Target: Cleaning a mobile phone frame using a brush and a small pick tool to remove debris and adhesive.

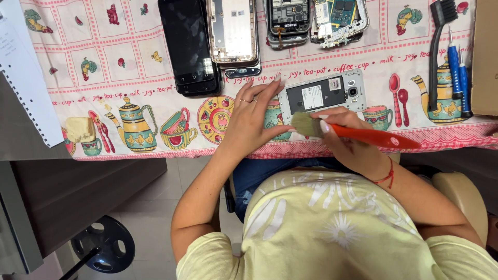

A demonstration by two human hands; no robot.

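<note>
Orange-handled brush being gripped closed in right hand, bristles sweeping opened phone at table edge; left hand bracing it, fingers spread, apparently holding nothing. Next: steady strokes.

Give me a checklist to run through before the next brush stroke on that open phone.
1. Left hand steadies the open phone: ok, fingertips on its left edge.
2. Right hand grips the red-handled brush: ok.
3. Bristles at the phone: ok, at its lower left corner.
4. Phone flat on the patterned cloth: ok.
5. Dust left inside: cannot tell.
6. Screwdrivers out of the way: ok, far right.
</note>
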